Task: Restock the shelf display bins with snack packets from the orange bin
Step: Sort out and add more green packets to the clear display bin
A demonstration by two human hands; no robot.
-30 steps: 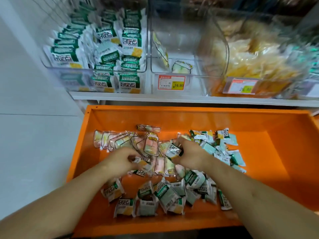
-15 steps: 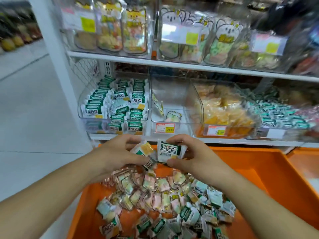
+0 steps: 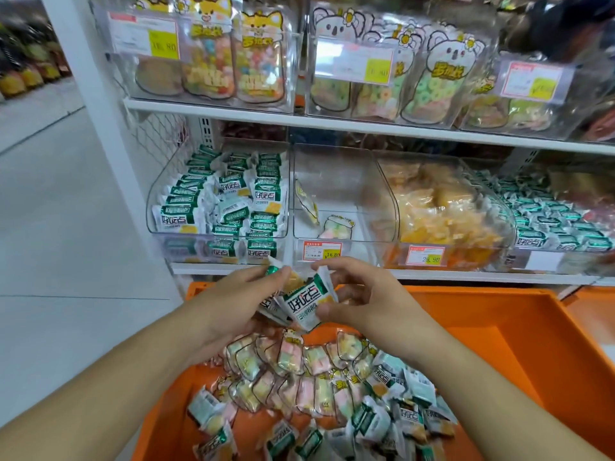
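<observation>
Above the orange bin [image 3: 499, 344], the left hand [image 3: 229, 304] and right hand [image 3: 359, 297] meet, both closed on green-and-white snack packets [image 3: 307, 302] between them; the left grips several, the right pinches the front one, just below the shelf's green-packet display bin [image 3: 219, 207]

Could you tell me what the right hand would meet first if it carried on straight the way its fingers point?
Probably the left hand: the right hand points leftward at it, sharing the green-and-white packets; depth is unclear.
</observation>
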